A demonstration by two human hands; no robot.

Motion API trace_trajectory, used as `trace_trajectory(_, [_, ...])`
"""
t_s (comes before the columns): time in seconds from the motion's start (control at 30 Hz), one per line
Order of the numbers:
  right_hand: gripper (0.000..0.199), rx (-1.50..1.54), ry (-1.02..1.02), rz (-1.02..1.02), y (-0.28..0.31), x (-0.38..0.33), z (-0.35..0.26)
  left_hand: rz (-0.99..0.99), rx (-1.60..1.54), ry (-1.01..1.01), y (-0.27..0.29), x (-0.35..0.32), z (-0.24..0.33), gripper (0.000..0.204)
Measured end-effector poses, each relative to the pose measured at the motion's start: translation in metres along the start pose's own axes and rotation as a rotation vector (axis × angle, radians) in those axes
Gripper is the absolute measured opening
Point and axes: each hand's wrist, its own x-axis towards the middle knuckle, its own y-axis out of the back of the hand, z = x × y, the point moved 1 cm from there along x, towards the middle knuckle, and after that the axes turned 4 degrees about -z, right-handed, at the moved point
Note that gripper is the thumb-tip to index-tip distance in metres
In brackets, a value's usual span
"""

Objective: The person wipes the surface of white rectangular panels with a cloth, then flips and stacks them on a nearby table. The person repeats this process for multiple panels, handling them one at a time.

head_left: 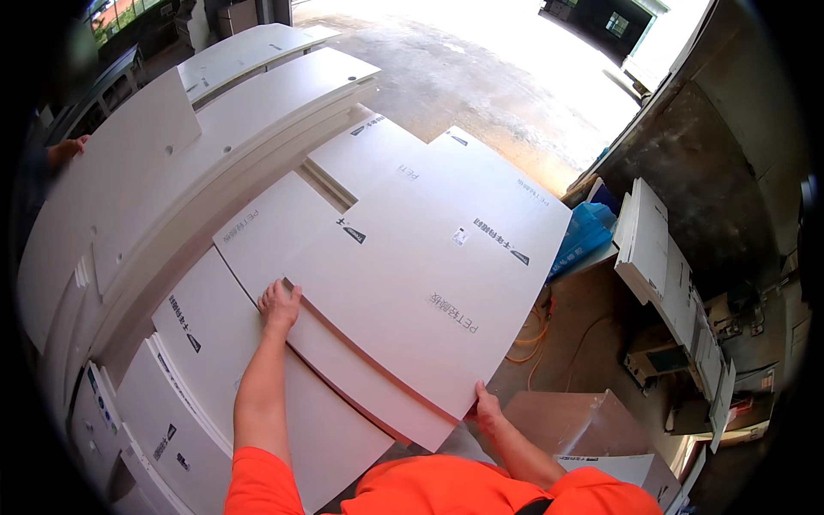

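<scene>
- The left hand (278, 306) lies flat, fingers spread, on the far left corner of a large white laminated panel (429, 275), pressing as if to steady it.
- The right hand (487, 408) grips the panel's near right corner, thumb on top and fingers seemingly curled under the edge; the two hands hold opposite corners, which would keep a wide board level.
- The panel lies on top of a stack of similar white panels (257, 369), fanned out so each lower edge shows to the left of the left hand.
- Beyond the left hand, longer white boards (172, 189) with small drilled holes lie stacked; another person's hand (67, 151) touches their far left end.
- Right of the right hand stand a brown cardboard box (562, 421), an orange cable (536, 343), a blue plastic bag (584, 236) and narrow white panels (657, 257) stacked together.
- Ahead, a bare concrete floor (481, 69) runs to a bright open doorway.
</scene>
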Motion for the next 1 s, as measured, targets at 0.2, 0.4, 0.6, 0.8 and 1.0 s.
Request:
trace_trajectory(0.2, [0.07,-0.132,0.125,0.244,0.124,0.041,-0.041,0.047,-0.001,-0.078,-0.03,-0.107,0.037,0.064])
trace_trajectory(0.4, [0.076,-0.621,0.12,0.675,0.252,0.082,-0.114,-0.028,-0.054,-0.009,-0.057,-0.269,0.129,0.067])
trace_trajectory(0.6, [0.069,-0.713,0.195,0.642,0.33,0.122,-0.179,-0.183,-0.196,0.033,-0.072,-0.338,0.188,0.077])
trace_trajectory(0.8, [0.07,-0.879,0.337,0.571,0.36,0.183,-0.275,-0.329,-0.294,0.109,-0.093,-0.355,0.239,0.086])
trace_trajectory(1.0, [0.074,-0.788,0.366,0.501,0.333,0.204,-0.323,-0.263,-0.429,0.201,-0.105,-0.353,0.252,0.077])
